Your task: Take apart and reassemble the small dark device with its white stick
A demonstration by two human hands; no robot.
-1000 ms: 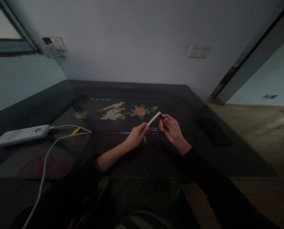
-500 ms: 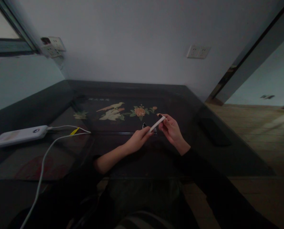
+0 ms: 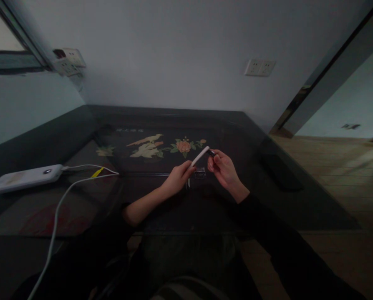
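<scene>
My left hand [image 3: 177,178] grips the lower end of a slim white stick-like object [image 3: 199,157], tilted up to the right above the dark glass table [image 3: 243,137]. My right hand [image 3: 223,168] pinches a small dark piece [image 3: 212,153] at the object's upper tip. A small clear block [image 3: 200,172] lies on the glass just under the hands. What the white object is stays unclear in the dim light.
A white power bank [image 3: 25,178] lies at the left with white cables [image 3: 59,200] running toward me. Bird and flower inlay [image 3: 161,146] shows under the glass. Wall sockets [image 3: 259,67] sit behind; a dark flat object [image 3: 278,171] lies at the right.
The white object dipped lower half a second ago and has risen again to the earlier tilt; both hands stay on it.
</scene>
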